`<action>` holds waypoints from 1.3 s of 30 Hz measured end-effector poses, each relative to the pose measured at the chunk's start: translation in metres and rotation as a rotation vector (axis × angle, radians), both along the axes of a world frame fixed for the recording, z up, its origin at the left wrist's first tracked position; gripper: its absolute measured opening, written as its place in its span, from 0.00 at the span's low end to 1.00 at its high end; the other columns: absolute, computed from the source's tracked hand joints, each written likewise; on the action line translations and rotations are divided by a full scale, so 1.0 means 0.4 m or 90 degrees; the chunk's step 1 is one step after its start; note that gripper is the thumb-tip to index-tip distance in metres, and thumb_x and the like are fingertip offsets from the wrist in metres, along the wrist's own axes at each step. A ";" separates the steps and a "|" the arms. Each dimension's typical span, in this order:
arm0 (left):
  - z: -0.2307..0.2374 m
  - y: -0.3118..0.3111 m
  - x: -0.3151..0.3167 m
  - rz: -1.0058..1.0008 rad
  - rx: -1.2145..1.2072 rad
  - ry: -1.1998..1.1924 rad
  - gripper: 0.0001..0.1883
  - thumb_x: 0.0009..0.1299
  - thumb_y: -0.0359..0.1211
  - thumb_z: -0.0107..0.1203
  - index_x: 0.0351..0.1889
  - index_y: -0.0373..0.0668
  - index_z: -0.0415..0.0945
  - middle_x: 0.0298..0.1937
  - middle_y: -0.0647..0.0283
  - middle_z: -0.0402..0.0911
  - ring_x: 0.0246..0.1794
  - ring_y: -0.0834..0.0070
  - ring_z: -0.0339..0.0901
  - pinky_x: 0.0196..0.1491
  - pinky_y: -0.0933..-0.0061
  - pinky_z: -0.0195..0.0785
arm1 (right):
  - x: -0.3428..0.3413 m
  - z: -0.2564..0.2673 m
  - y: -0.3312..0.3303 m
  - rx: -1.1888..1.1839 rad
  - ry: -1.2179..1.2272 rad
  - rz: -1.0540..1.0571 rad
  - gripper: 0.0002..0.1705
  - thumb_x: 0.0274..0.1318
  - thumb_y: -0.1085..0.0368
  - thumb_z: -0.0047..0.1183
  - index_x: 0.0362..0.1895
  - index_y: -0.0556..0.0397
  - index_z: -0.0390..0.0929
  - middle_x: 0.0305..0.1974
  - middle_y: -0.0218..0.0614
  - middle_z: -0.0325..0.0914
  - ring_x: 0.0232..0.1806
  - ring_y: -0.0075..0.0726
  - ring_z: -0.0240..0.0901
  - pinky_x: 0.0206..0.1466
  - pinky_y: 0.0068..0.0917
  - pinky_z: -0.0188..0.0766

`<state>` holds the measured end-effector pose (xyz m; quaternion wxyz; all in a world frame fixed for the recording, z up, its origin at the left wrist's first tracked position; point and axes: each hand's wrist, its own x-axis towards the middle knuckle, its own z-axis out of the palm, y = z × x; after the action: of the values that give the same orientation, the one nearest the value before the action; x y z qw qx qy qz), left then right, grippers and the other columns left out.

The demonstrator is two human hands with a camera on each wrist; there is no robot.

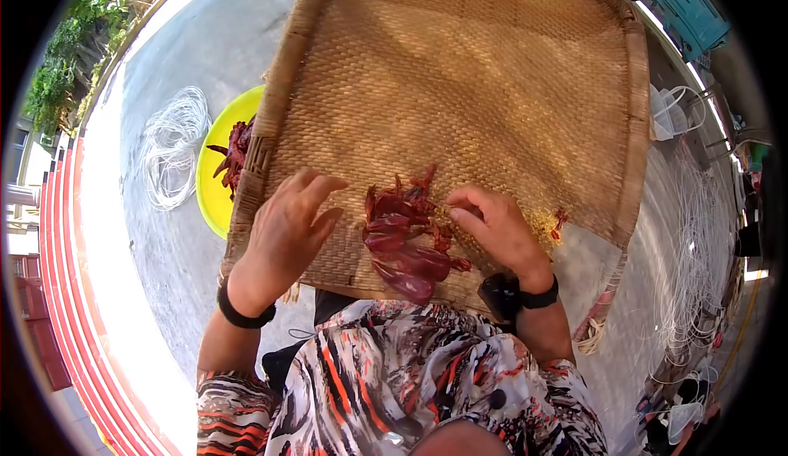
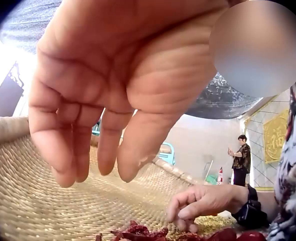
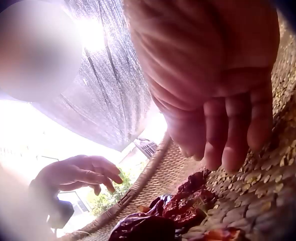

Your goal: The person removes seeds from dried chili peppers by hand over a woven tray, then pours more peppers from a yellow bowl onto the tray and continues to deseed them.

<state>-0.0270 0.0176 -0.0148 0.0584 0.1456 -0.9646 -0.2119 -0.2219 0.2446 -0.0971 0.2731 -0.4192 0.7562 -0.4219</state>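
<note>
A small heap of dried red chili peppers (image 1: 410, 247) lies on the woven basket tray (image 1: 460, 87), close to the person's body. To its left the left hand (image 1: 294, 214) hovers with fingers apart and relaxed; its palm shows bare in the left wrist view. On the heap's other side is the right hand (image 1: 497, 224), fingers loosely bent and holding nothing, near loose yellow chili seeds (image 1: 538, 222). In the right wrist view its fingertips hang just over the weave beside the crumpled peppers (image 3: 188, 201). A small torn piece of chili (image 1: 560, 224) sits right of that hand.
Left of the tray, partly under its rim, a yellow-green plate (image 1: 213, 201) bears more dried chilies (image 1: 236, 156). Beyond it lies a coil of white cord (image 1: 175, 148). Loose white strands (image 1: 694, 242) spread over the floor at right. Another person (image 2: 240, 160) stands in the background.
</note>
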 end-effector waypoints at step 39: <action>-0.044 -0.011 0.034 0.103 0.115 0.010 0.18 0.65 0.24 0.62 0.54 0.40 0.76 0.51 0.55 0.76 0.36 0.67 0.80 0.41 0.68 0.74 | 0.021 -0.030 -0.071 -0.122 0.415 0.126 0.16 0.50 0.62 0.66 0.45 0.44 0.82 0.53 0.29 0.76 0.59 0.45 0.68 0.64 0.42 0.63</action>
<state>-0.0132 0.0132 -0.0326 0.0696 0.2257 -0.9262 -0.2939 -0.2133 0.2162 -0.1092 0.0164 -0.6269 0.7163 -0.3060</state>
